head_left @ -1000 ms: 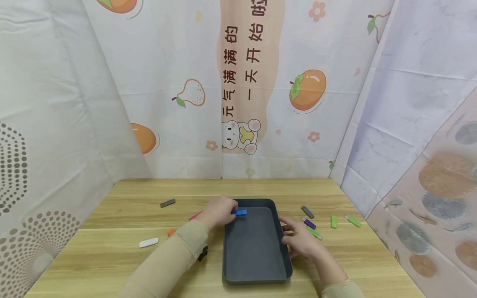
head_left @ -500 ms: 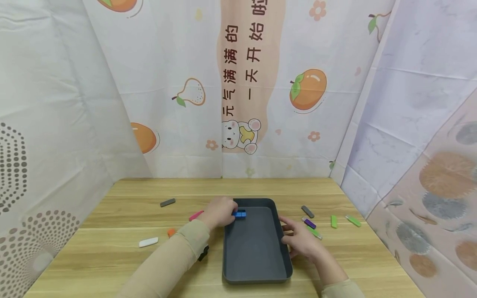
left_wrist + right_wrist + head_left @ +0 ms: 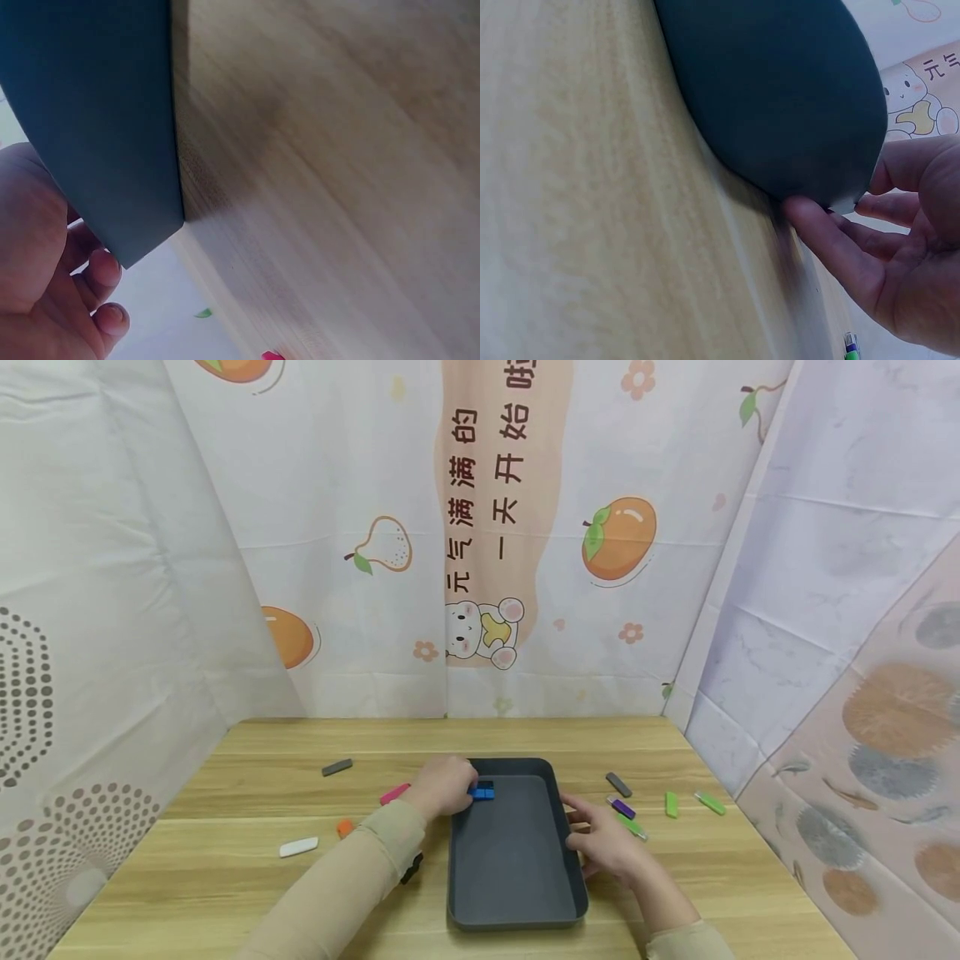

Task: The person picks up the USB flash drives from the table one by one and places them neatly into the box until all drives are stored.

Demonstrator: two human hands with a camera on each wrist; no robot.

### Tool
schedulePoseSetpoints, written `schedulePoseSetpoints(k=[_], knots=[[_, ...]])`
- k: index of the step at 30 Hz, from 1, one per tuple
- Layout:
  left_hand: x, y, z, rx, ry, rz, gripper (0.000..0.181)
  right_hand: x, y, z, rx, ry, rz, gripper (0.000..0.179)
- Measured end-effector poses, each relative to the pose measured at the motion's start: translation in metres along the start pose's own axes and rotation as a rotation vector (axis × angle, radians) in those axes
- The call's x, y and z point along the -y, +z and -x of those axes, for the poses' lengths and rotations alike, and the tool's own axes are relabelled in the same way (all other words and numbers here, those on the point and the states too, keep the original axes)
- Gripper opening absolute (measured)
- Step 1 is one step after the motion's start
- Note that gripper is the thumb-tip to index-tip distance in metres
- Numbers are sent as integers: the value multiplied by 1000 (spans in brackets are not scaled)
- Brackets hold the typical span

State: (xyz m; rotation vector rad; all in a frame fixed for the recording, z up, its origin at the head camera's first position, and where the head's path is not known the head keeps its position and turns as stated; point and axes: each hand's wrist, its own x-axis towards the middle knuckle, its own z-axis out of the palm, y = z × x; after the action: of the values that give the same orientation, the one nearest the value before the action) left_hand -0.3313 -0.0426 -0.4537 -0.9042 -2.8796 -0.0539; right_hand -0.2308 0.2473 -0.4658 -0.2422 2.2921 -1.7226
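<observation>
A dark grey tray [image 3: 517, 852] lies on the table, its long side running away from me. Over its far left corner my left hand [image 3: 442, 785] reaches in with bent fingers and holds a blue USB stick [image 3: 482, 794] low against the tray floor; a dark piece shows just behind the stick. The wall hides those fingertips in the left wrist view, where two other fingers [image 3: 105, 268] curl outside the corner. My right hand [image 3: 603, 835] rests its spread fingers against the outside of the right wall. In the right wrist view its fingertips [image 3: 802, 210] touch the tray's lower edge.
Left of the tray lie a pink stick [image 3: 394, 793], an orange one [image 3: 344, 828], a white one [image 3: 298, 847], a grey one [image 3: 337, 767] and a black piece [image 3: 412, 868]. To the right are a grey stick [image 3: 618, 784], a purple one [image 3: 623, 808] and several green ones [image 3: 671, 804].
The blue USB stick has shifted slightly nearer to me inside the tray, and more of the dark piece behind it shows. The right hand and the tray stay put.
</observation>
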Motion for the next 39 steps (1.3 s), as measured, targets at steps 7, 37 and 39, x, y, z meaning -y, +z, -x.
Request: schedulePoseSetpoints(k=[7,37,39], knots=[[-2,0,-1,3,-17,-26,15,0,0,-1,1,-4,5,77],[-7,2,-6,29,-36,-104,28,0,0,0,6,3,18,77],[-7,0,-4,23,-38,-80,29,1,0,0,6,4,17,77]])
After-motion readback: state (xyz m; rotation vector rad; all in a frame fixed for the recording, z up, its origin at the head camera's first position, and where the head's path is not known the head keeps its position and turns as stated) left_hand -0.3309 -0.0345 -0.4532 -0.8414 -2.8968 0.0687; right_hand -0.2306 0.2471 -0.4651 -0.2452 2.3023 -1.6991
